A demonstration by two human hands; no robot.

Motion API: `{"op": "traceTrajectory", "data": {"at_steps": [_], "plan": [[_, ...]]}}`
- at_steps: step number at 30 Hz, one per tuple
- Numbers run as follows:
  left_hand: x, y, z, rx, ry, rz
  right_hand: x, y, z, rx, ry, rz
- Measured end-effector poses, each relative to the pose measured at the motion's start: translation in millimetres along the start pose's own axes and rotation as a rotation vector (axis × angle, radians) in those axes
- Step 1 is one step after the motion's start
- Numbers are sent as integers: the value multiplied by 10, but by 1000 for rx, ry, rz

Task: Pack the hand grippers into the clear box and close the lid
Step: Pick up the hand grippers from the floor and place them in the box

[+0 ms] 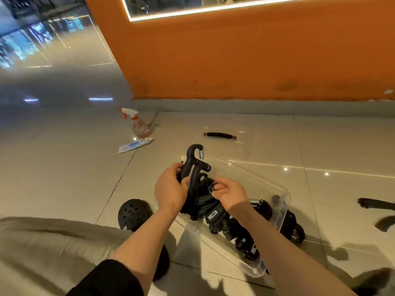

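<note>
My left hand (171, 189) grips a black hand gripper (193, 161) by its handles, its hooked top and steel spring pointing up above the clear box (282, 193). My right hand (229, 194) pinches a small part of another black gripper (210, 186) just beside it. The clear box lies on the tiled floor below both hands, with several black grippers (241, 238) piled inside it. More grippers (292, 227) lie against the box's right side. The clear lid (245, 146) with a black handle (220, 135) lies flat on the floor beyond the box.
A spray bottle (137, 123) and a tube (135, 145) lie on the floor at the left near the orange wall (235, 60). A black perforated shoe (133, 213) is below my left hand. Dark objects (376, 204) lie at the right edge.
</note>
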State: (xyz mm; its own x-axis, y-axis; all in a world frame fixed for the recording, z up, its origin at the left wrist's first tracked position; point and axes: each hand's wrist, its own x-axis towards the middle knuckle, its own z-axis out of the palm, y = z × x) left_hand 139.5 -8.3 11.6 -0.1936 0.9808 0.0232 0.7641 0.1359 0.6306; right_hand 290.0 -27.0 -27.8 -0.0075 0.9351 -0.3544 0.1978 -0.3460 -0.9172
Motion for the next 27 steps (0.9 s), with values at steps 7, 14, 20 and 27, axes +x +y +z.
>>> {"op": "traceTrajectory", "data": {"at_steps": [7,14,20,27], "plan": [[194,-379,55,252,-98,51,28,266,168,-748,-53,-220],[275,-376,323,272,-231,74,71,320,197,-969,-92,-255],[437,-417,362,206,-282,-13,93,365,167,-927,-66,-276],[526,-484,391,106,-332,-39,111,392,129,-895,-54,-287]]}}
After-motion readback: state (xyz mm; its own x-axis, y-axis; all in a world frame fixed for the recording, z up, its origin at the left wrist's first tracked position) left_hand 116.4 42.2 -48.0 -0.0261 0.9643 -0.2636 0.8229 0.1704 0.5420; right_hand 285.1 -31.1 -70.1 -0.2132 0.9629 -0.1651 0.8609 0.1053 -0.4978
